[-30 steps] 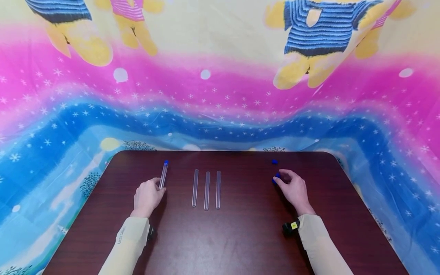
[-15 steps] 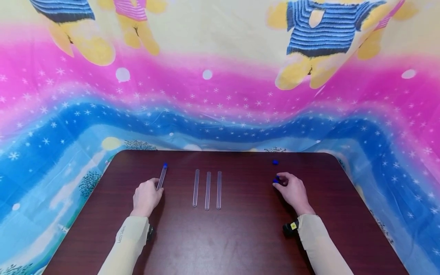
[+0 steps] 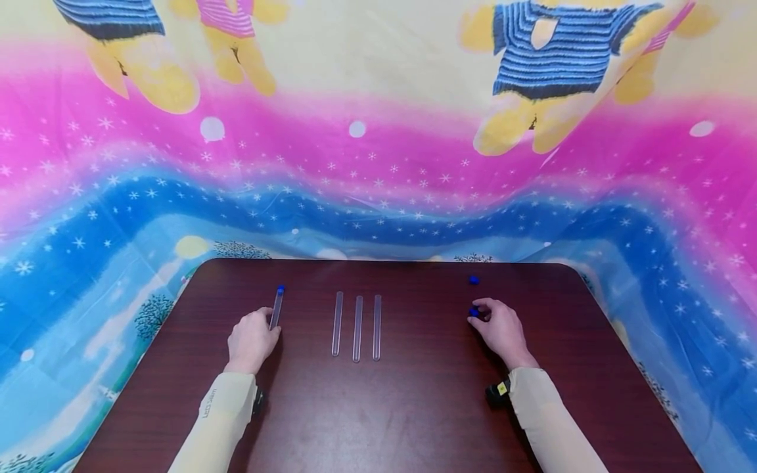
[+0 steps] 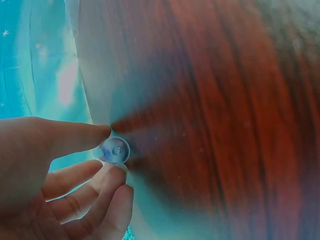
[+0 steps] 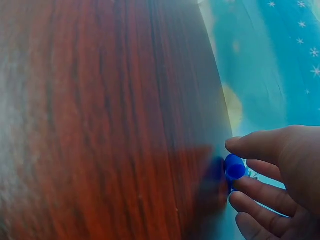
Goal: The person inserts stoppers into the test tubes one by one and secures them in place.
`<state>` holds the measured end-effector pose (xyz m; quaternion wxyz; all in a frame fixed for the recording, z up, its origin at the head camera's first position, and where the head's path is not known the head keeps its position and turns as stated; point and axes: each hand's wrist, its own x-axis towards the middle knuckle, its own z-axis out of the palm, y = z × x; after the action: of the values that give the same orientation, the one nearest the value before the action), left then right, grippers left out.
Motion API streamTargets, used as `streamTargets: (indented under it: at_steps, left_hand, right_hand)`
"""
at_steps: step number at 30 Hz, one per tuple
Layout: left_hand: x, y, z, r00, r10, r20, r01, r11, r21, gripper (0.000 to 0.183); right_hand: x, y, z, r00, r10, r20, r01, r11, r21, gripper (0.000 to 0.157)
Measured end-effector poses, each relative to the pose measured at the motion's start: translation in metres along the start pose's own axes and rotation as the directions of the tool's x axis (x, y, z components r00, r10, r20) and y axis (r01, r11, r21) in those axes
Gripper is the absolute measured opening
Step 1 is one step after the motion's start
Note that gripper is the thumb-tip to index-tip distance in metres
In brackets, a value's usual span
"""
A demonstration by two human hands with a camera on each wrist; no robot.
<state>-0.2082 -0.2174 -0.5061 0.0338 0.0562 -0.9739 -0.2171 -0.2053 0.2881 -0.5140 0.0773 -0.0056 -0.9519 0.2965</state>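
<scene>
My left hand (image 3: 251, 341) pinches a clear test tube (image 3: 276, 312) with a blue cap (image 3: 280, 289) on its far end. In the left wrist view the tube's round end (image 4: 116, 151) shows between thumb and fingers. On the right side of the table, my right hand (image 3: 501, 334) holds a small blue cap (image 5: 235, 167) between thumb and fingers, its hollow end facing the wrist camera. A second loose blue cap (image 3: 474, 280) lies just beyond that hand.
Three clear uncapped test tubes, the left (image 3: 337, 324), middle (image 3: 357, 328) and right (image 3: 377, 327), lie side by side between my hands. The dark wooden table (image 3: 378, 414) has a patterned cloth (image 3: 378, 217) hanging behind and beside it.
The capped end of the test tube in my left hand has moved down and slightly left. My right thumb and index finger have drawn closer together at the blue cap.
</scene>
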Motion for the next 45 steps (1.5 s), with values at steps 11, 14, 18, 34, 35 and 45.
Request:
streamTargets:
  at_steps: [11, 14, 18, 34, 35, 45]
  left_hand:
    - [0.002, -0.001, 0.001, 1.0, 0.001, -0.016, -0.001, 1.0, 0.003, 0.051]
    - [0.003, 0.0, 0.0, 1.0, 0.007, -0.026, -0.007, 1.0, 0.001, 0.052]
    - [0.002, 0.001, -0.001, 0.999, 0.027, -0.044, -0.027, 1.0, -0.002, 0.052]
    - [-0.003, 0.023, 0.002, 0.988, 0.084, -0.132, -0.085, 0.996, -0.005, 0.055]
    - [-0.003, 0.025, 0.003, 0.987, 0.091, -0.136, -0.093, 0.996, -0.005, 0.055]
    - [-0.007, 0.042, 0.011, 0.984, 0.127, -0.123, -0.129, 0.992, -0.013, 0.055]
  right_hand:
    - [0.0, 0.001, 0.001, 1.0, -0.009, -0.011, 0.009, 1.0, -0.015, 0.038]
    - [0.0, 0.001, 0.002, 1.0, -0.007, -0.013, 0.006, 1.0, -0.023, 0.036]
    - [0.002, 0.002, 0.003, 1.0, -0.009, -0.017, 0.008, 0.999, -0.031, 0.034]
    - [0.004, 0.003, 0.005, 1.0, 0.004, -0.015, -0.004, 0.999, -0.036, 0.021]
    - [0.004, 0.003, 0.005, 1.0, 0.004, -0.017, -0.004, 0.999, -0.036, 0.021]
    - [0.004, 0.0, 0.008, 0.995, -0.024, -0.099, 0.025, 1.0, 0.01, 0.025]
